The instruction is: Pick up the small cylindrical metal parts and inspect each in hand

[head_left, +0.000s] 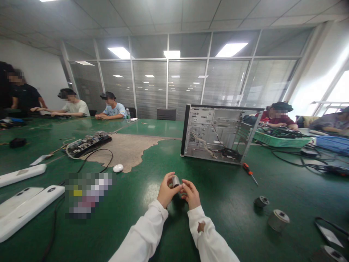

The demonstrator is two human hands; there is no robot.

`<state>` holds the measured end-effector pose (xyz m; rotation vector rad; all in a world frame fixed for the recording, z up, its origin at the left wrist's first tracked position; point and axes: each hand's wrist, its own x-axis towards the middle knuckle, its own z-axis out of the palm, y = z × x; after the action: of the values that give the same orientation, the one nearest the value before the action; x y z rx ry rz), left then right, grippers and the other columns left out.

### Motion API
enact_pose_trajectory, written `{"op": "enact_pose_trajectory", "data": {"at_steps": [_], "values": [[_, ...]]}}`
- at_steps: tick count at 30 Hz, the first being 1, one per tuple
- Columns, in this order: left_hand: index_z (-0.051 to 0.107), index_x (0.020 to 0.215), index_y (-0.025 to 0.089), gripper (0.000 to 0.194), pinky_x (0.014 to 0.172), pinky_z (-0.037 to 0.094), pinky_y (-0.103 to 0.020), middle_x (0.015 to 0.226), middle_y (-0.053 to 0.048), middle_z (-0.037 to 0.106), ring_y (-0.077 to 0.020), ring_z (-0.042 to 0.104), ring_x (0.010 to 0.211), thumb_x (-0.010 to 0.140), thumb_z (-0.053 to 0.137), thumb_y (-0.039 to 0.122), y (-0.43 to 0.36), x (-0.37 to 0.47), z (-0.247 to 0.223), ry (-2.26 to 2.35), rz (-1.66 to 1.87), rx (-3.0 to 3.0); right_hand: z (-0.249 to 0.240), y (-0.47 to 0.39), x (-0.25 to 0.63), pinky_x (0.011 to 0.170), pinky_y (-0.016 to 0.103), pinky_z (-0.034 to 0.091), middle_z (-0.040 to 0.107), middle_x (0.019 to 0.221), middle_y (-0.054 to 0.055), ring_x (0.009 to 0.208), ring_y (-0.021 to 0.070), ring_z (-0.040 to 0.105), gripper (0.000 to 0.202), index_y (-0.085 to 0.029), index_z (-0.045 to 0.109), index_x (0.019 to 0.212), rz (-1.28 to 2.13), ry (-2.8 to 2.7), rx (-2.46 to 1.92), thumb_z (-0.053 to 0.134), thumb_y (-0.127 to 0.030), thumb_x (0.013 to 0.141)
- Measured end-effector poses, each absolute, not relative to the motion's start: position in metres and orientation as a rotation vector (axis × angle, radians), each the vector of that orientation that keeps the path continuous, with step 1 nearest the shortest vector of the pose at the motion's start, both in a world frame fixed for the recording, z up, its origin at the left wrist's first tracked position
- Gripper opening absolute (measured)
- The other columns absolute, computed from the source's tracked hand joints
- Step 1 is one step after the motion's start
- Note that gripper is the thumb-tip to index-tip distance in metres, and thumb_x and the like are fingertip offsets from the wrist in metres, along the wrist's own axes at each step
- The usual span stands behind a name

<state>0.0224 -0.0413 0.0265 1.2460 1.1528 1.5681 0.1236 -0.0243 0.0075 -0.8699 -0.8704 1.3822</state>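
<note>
A small silver-grey metal cylinder (176, 180) is between my two hands, a little above the green table (152, 233). My left hand (166, 191) wraps round its left side, with the thumb lying across the near end. On the other side, my right hand (192, 193) has its fingers curled in, and the fingertips meet the cylinder's lower right end beside my left thumb. Fingers cover part of the cylinder, so its ends are hard to make out. Off to the right stand similar metal cylinders, one dark and short (261, 202) and one larger (278, 220).
An open computer case (218, 134) stands ahead, with a red-handled screwdriver (250, 174) near its corner. A green basket (283, 139) holds cables at right. Leftward lie a circuit assembly (88, 143), white slab-like devices (32, 211) and a white oval object (118, 168). Several people sit around.
</note>
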Motion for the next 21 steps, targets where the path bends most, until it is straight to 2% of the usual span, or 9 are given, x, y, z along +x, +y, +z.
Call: {"op": "enact_pose_trajectory", "data": {"at_steps": [4,9,17,19,21], "values": [[0.037,0.114,0.019,0.062,0.08,0.043,-0.033,0.113,-0.01,0.047,-0.0205,0.048,0.101,0.058,0.064,0.015,-0.0439,0.0243,0.0241,1.298,1.543,1.54,0.0068,-0.0225,0.1256,0.037,0.018,0.036,0.059,0.075,0.003,0.057,0.012,0.052,0.037,-0.018,0.059,0.08,1.389,-0.866,-0.924,0.065,-0.04,0.051],[0.033,0.119,0.02,0.068,0.091,0.035,-0.039,0.121,-0.009,0.041,-0.0225,0.039,0.111,0.057,0.059,0.01,-0.0457,0.0233,0.0226,1.385,1.518,1.829,0.0044,-0.021,0.1254,0.044,0.021,0.041,0.061,0.085,0.006,0.068,0.0164,0.055,0.04,-0.019,0.06,0.085,1.424,-0.93,-0.876,0.064,-0.04,0.051],[0.02,0.127,0.02,0.084,0.094,0.03,-0.04,0.123,-0.011,0.039,-0.0235,0.037,0.113,0.054,0.058,0.005,-0.0488,0.0229,0.0242,1.296,1.408,1.907,0.0069,-0.0223,0.1273,0.044,0.022,0.039,0.058,0.101,0.009,0.064,0.0147,0.055,0.05,-0.02,0.059,0.099,1.343,-1.065,-0.85,0.064,-0.038,0.052],[0.018,0.128,0.02,0.086,0.094,0.029,-0.039,0.123,-0.011,0.039,-0.0232,0.038,0.112,0.053,0.058,0.004,-0.0497,0.0238,0.025,1.258,1.381,1.893,0.0082,-0.022,0.1294,0.045,0.022,0.04,0.059,0.099,0.008,0.061,0.0137,0.054,0.051,-0.019,0.059,0.099,1.348,-1.104,-0.831,0.064,-0.037,0.052],[0.016,0.129,0.02,0.087,0.094,0.03,-0.038,0.123,-0.01,0.04,-0.0229,0.04,0.11,0.053,0.057,0.003,-0.0508,0.0246,0.0262,1.228,1.361,1.858,0.0084,-0.0213,0.1305,0.042,0.021,0.037,0.063,0.082,0.005,0.052,0.0109,0.051,0.051,-0.018,0.059,0.1,1.378,-1.118,-0.833,0.065,-0.037,0.053]]}}
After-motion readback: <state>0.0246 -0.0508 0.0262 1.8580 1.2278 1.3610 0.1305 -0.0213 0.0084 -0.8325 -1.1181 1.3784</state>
